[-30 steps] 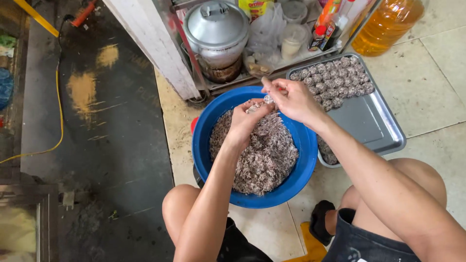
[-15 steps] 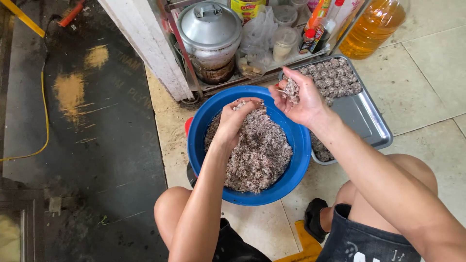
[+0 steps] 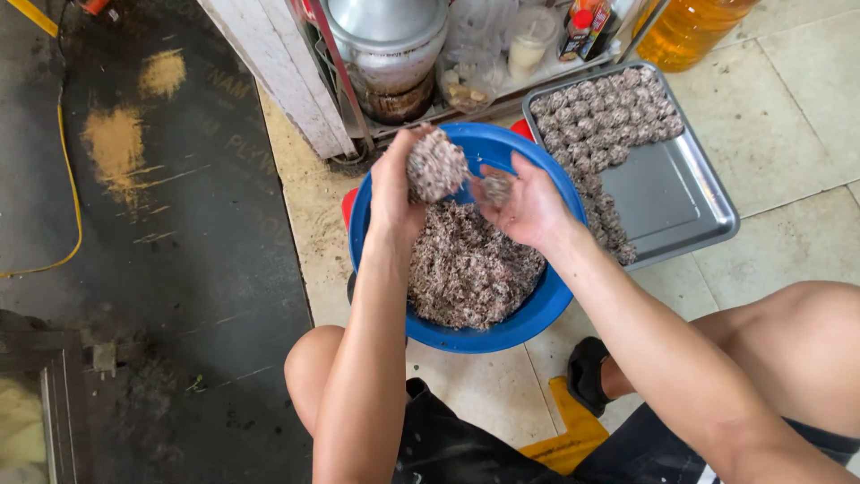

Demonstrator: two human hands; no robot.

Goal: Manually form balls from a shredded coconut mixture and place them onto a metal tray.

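A blue plastic bowl (image 3: pixel 537 314) on the tiled floor holds a heap of grey-brown minced mixture (image 3: pixel 470 269). My left hand (image 3: pixel 394 193) is raised over the bowl's far side and grips a large lump of the mixture (image 3: pixel 436 166). My right hand (image 3: pixel 528 206) is beside it with a small piece of mixture (image 3: pixel 495 186) in its fingers. To the right lies a metal tray (image 3: pixel 672 193) with several rolled balls (image 3: pixel 605 116) packed along its far and left sides.
A steel pot (image 3: pixel 385 40) and plastic containers (image 3: pixel 528 40) sit on a low rack behind the bowl. A bottle of amber oil (image 3: pixel 685 27) stands at top right. Dark wet flooring (image 3: pixel 161 251) lies to the left. My bare knees frame the bowl.
My right hand came back from the tray to above the bowl. My left hand lifted out of the mixture holding a large lump. The camera moved closer.
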